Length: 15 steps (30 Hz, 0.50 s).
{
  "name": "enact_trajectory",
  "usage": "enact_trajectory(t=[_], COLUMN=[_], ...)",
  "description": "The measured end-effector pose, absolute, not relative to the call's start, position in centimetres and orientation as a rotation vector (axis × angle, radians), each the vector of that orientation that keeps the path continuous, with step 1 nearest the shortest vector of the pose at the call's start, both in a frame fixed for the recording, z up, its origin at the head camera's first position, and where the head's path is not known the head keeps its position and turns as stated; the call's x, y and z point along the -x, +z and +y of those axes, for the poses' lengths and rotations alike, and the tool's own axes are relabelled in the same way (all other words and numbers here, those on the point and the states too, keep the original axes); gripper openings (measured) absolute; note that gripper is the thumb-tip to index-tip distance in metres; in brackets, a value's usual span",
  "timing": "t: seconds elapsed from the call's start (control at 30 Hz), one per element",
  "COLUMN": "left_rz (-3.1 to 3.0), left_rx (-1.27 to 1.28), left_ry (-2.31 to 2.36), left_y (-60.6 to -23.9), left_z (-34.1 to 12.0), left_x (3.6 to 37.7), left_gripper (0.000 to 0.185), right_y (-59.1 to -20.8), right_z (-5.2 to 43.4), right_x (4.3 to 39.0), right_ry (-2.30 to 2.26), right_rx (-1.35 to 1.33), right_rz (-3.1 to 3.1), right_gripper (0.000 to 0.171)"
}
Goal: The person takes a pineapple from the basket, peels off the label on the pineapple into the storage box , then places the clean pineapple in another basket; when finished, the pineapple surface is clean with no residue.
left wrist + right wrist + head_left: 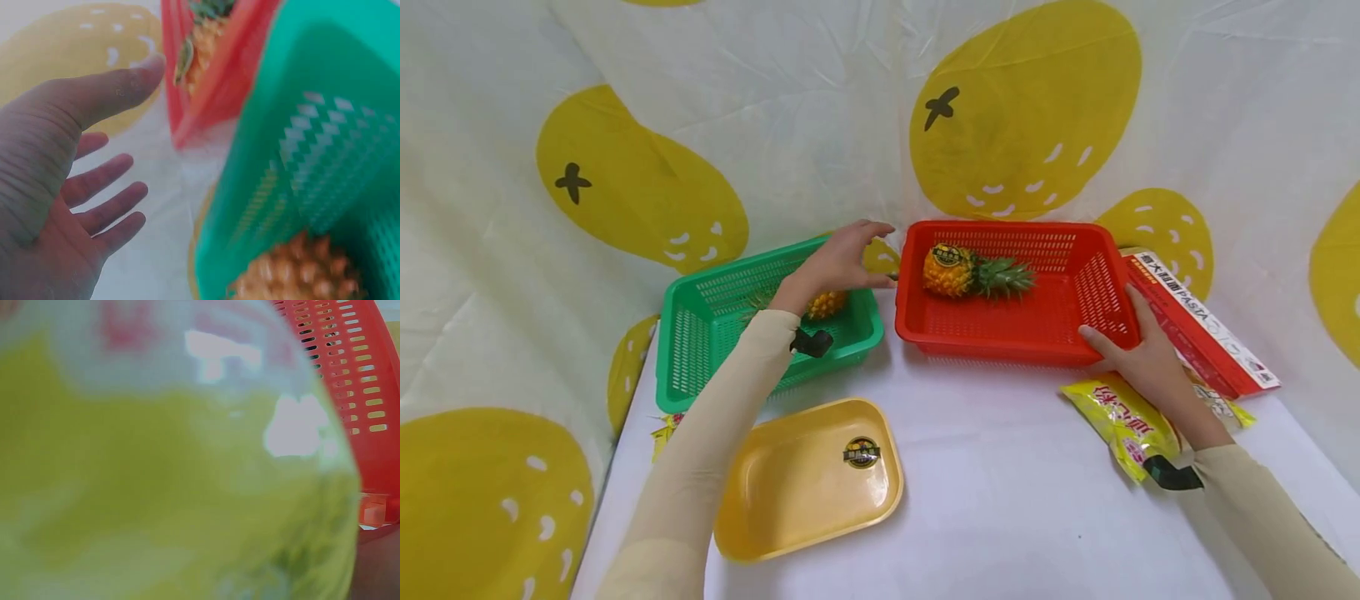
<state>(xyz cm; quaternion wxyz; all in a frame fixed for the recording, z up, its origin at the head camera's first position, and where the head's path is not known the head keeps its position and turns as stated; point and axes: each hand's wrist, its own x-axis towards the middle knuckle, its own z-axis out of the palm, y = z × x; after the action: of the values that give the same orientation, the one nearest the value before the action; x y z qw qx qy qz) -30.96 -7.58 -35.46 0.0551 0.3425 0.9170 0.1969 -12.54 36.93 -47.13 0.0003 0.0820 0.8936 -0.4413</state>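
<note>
My left hand (842, 262) reaches over the right end of the green basket (700, 279), thumb and fingers spread apart. In the left wrist view that hand (81, 181) holds nothing, and its thumb tip overlaps the edge of the red basket (215, 84). A pineapple (951, 279) lies in the red basket (1000, 350), leaves pointing right. My right hand (1150, 362) grips the basket's front right corner, with the thumb over the rim. Another pineapple (826, 305), partly hidden by my left arm, lies in the green basket.
A yellow tray (805, 500) with a round sticker sits in front of the green basket. Under my right wrist lie a yellow packet (1120, 417) and another packet. A red pasta box (1198, 325) leans at the right. A patterned curtain (820, 108) hangs behind.
</note>
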Motion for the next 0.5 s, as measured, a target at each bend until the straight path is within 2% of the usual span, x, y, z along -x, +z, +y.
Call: enact_trajectory(t=[0.23, 0.5], left_rz=[2.695, 2.655], left_rx=[-1.129, -1.071], left_ry=[0.661, 0.687], left_y=[-35.5, -36.7], left_z=[-3.4, -0.1], left_x=[31.7, 32.6], left_gripper=[0.087, 0.096], right_y=[-47.1, -47.0], right_z=[36.9, 36.9], right_x=[12.5, 12.5], right_ry=[-1.392, -1.365], right_rx=[-0.267, -0.248], right_rz=[2.803, 2.816], right_gripper=[0.109, 0.106])
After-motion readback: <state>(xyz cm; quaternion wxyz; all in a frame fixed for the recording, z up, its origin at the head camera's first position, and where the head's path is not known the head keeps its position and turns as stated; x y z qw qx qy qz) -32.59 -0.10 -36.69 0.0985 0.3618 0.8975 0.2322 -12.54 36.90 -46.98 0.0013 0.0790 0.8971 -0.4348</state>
